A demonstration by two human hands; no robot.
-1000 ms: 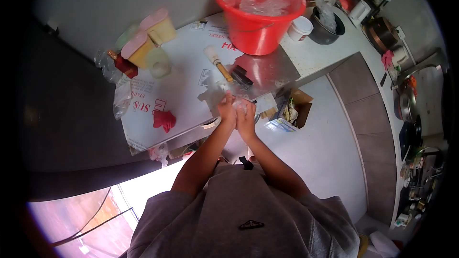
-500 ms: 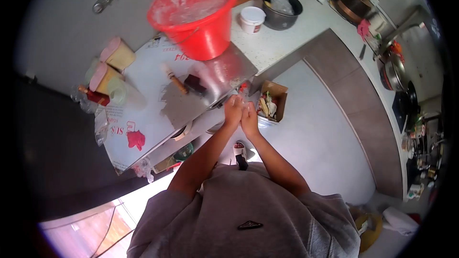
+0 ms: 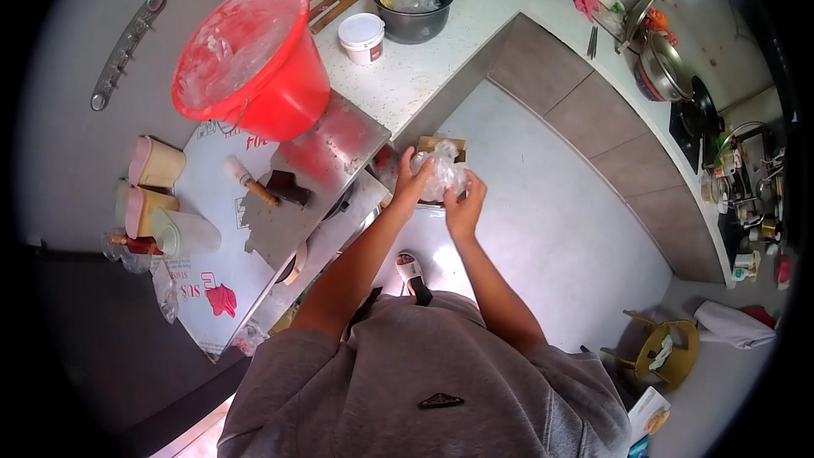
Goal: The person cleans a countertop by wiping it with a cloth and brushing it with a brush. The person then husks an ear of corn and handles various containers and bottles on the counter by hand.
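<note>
A crumpled clear plastic bag is held between my two hands, above an open cardboard box by the counter's corner. My left hand grips the bag's left side with its fingers pointing up. On the lower right side of the bag, my right hand pinches the plastic with bent fingers. The bag hides most of the box and whatever is in it.
To the left, a metal-topped table holds a large red bucket, a brush, a dark block and lidded containers. A white tub and a dark pot stand on the counter. A yellow stool is at the right.
My hands have moved apart, and the clear bag between them now shows spread out and covers the box. The view has turned, so the bucket and table appear further left.
</note>
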